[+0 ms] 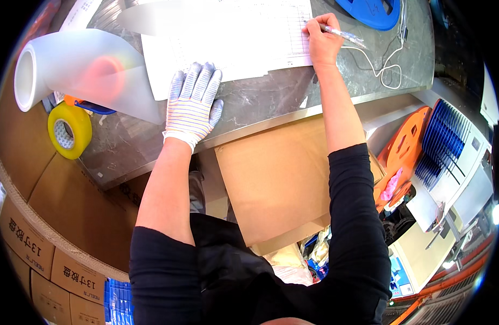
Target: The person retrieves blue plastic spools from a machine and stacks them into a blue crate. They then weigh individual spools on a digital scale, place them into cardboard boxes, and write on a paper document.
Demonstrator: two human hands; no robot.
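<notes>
The right hand [322,40] is bare and closed around a clear pen [339,33], with the tip of the pen touching the right edge of a white paper form [233,38] that carries a printed grid. The left hand [192,103] wears a striped knit glove; it is released and lies flat, fingers spread, with the fingertips pressing on the lower edge of the same paper. The paper lies on a grey marbled desk [260,97] that has a metal front edge. Near the pen, a thin white cable [382,67] curls on the desk, and above it a blue reel [371,11] is partly in view. To the left of the gloved hand there is a large roll of translucent white film [71,67], and just below it a yellow tape roll [70,130] at the corner of the desk. Under the desk edge, between the two forearms, a brown cardboard box [276,179] is seen. At the far right stand orange reels [406,141] and a row of blue reels [444,135].
</notes>
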